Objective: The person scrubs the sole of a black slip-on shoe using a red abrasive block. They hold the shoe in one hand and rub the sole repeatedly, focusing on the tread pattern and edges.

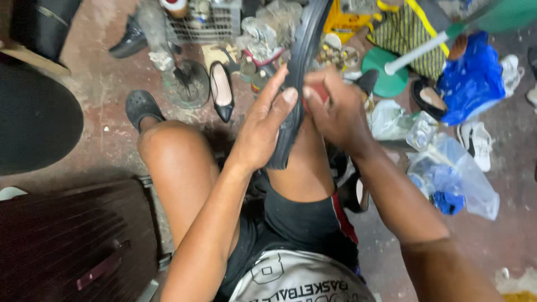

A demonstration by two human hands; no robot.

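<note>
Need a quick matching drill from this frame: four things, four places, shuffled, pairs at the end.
Things:
1. long black rubber strip
2. black pointed high-heel shoe
3. blue plastic bag
4. dark ribbed wooden board

Places:
A. top right, on the floor clutter
B. gripped between left hand and right hand, over the knee
C. bottom left corner
D. on the floor beyond the left knee

Pairs: 1-B, 2-D, 3-A, 4-C
</note>
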